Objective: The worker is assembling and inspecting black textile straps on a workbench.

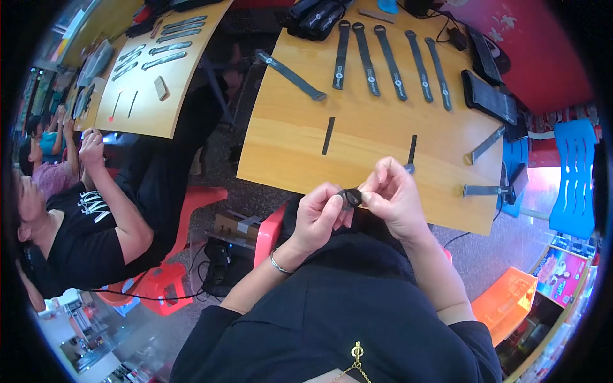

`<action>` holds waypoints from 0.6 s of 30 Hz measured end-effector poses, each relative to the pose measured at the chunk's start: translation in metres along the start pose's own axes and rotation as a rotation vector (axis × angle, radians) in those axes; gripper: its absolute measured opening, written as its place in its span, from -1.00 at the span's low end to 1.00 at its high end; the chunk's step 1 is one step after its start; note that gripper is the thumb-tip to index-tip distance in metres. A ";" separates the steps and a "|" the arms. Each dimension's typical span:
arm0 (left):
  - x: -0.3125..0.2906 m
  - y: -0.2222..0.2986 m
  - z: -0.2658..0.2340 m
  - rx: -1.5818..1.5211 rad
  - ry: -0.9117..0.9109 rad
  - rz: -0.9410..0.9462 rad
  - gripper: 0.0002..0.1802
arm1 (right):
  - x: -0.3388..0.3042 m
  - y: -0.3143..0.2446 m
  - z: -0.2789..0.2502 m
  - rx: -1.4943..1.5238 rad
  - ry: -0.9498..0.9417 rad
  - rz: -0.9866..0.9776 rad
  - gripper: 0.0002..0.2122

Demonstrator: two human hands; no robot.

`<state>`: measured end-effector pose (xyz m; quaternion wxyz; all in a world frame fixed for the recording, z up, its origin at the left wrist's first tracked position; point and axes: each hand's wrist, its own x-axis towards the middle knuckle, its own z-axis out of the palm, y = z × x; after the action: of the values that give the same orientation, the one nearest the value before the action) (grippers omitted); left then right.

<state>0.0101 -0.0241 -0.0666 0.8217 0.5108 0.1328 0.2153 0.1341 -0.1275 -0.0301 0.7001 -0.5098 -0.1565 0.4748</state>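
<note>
Just in front of the table's near edge, my left hand (pixel 319 214) pinches a small dark coiled strap (pixel 349 198) between thumb and fingers. My right hand (pixel 394 199) meets it from the right, its thumb and forefinger closed together at the coil's edge. What lies inside the right pinch is too small to make out. Beyond my hands, a short black strip (pixel 328 136) lies on the wooden table (pixel 287 143), and a second black strip (pixel 412 150) lies farther right, partly behind my right hand.
Several dark straps with slotted ends (pixel 368 64) lie in a row across the table's far part. One strap (pixel 290 75) lies slanted at the left. A dark pouch (pixel 488 96) sits at the right edge, near a blue chair (pixel 570 179). At left, another person (pixel 89 223) sits by a second table (pixel 153 108).
</note>
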 end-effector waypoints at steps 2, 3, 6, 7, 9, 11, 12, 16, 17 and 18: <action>0.001 -0.002 0.005 -0.051 -0.002 -0.021 -0.77 | -0.001 0.003 -0.008 0.090 0.016 -0.009 -0.73; 0.002 -0.002 0.006 -0.112 0.020 -0.055 -0.77 | -0.002 0.006 -0.010 0.118 0.001 -0.036 -0.76; 0.002 -0.002 0.009 -0.118 0.018 -0.054 -0.79 | -0.009 -0.002 0.000 -0.013 0.093 -0.013 -0.72; 0.002 -0.002 0.011 -0.066 -0.003 -0.017 -0.81 | -0.014 -0.003 0.002 -0.007 0.072 -0.073 -0.66; 0.001 0.001 0.009 0.103 -0.072 0.042 -0.80 | -0.020 -0.003 0.000 -0.315 0.040 -0.282 -0.70; -0.003 0.006 0.009 0.265 -0.151 0.020 -0.78 | -0.031 -0.004 -0.001 -0.572 0.018 -0.383 -0.81; -0.002 0.005 0.011 0.262 -0.166 0.017 -0.78 | -0.036 0.002 -0.003 -0.574 0.033 -0.387 -0.81; 0.001 0.008 0.017 0.254 -0.216 0.064 -0.70 | -0.050 0.013 -0.004 -0.290 0.096 -0.308 -0.86; 0.000 0.008 0.018 0.425 -0.202 0.000 -0.69 | -0.053 0.013 -0.004 -0.395 0.133 -0.366 -0.88; -0.001 0.008 0.020 0.596 -0.186 -0.063 -0.68 | -0.056 0.013 -0.004 -0.500 0.170 -0.424 -0.90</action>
<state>0.0163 -0.0368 -0.0503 0.6507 0.7422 0.1301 0.0937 0.1025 -0.1754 -0.0286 0.6470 -0.6597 -0.3117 0.2214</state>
